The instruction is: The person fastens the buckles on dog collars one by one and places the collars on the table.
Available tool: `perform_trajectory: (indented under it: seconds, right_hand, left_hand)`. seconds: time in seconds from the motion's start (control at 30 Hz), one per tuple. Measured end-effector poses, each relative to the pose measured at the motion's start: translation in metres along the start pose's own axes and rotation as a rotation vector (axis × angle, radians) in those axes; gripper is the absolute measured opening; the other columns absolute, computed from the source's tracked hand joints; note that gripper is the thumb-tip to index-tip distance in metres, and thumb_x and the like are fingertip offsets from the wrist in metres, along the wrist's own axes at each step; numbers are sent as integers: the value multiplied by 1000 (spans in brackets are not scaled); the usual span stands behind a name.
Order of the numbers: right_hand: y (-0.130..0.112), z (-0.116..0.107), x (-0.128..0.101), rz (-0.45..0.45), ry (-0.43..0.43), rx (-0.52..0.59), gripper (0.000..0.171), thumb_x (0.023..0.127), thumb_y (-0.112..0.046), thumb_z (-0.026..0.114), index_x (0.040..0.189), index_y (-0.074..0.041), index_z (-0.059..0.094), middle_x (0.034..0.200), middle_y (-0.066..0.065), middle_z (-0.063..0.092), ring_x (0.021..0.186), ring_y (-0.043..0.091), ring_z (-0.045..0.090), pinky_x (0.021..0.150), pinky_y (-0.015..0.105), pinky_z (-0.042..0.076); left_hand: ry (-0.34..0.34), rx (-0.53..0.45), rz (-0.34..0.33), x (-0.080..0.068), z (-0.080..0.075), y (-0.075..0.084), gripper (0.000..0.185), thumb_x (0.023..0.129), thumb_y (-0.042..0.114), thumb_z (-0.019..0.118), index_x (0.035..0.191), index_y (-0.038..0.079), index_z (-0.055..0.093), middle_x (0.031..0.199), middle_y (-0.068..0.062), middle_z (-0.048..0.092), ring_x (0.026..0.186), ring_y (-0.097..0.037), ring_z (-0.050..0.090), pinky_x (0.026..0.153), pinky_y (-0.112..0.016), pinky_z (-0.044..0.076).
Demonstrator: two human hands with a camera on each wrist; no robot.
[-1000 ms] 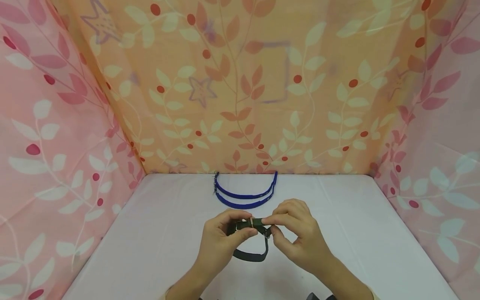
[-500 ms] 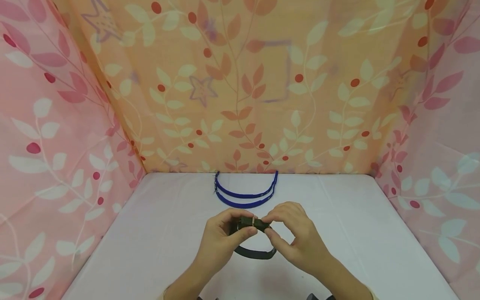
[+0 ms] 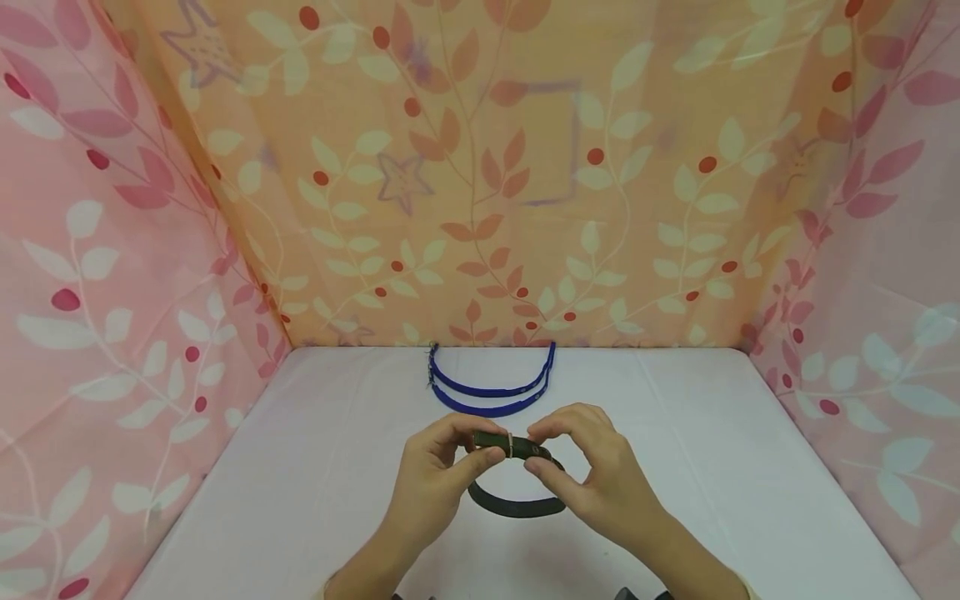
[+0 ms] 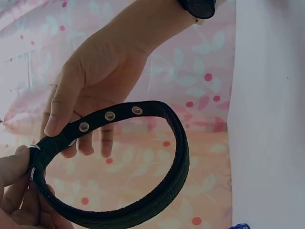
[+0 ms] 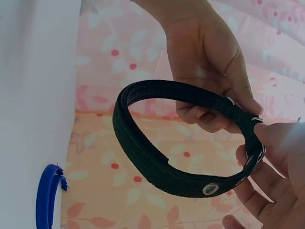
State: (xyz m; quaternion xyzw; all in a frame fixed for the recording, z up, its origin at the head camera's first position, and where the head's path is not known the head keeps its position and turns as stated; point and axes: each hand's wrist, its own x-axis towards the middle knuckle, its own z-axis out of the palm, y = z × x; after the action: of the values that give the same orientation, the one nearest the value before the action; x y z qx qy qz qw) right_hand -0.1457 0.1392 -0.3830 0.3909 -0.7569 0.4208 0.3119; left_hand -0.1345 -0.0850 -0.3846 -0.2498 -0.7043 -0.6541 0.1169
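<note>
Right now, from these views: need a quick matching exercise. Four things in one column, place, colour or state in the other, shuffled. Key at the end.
Things
1. dark green collar
2. blue bands
3. tabletop
4. backdrop

Place, colour or state
A. plain white
B. orange-yellow with a leaf print
C. pinched by the left hand and the right hand
D. curved, lying at the far edge, beyond the hands

Pairs: 1-C, 2-D, 3-A, 4-B
</note>
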Motion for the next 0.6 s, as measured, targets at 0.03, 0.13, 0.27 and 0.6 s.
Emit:
perform_trajectory:
  seconds: [0.03,0.13,0.27,0.6]
  right_hand:
    - [0,0,0,10,-4,-1,35,83,-12,85,114,-15,68,108,-7,70,104,15,62,98,26,42]
    - [-1,-1,0,58,-21,-9,38,81,-8,86,114,-17,68,107,-8,70,104,15,62,98,27,42]
    - [-1,-2,-1,98,-29,-21,39,80,-8,87,113,-19,68,107,-10,71,105,14,62,96,27,43]
    - [0,-1,-1,173,-45,-49,37,81,-11,87,111,-21,69,106,-14,70,104,11,61,93,29,44]
  left_hand:
    - [4,0,-11,0,0,0,19,91,9,76,110,12,73,103,-5,75,88,-18,58,80,-26,51]
    - [22,-2,-31,1,-2,1,20,91,9,77,110,13,73,104,-5,74,89,-18,59,81,-25,52]
    - [61,-14,-44,2,-4,3,20,91,9,76,110,12,71,106,-6,73,90,-19,62,83,-25,54]
    - [168,-34,-48,4,-17,10,22,91,5,75,112,7,69,107,-7,72,95,-18,67,85,-24,54]
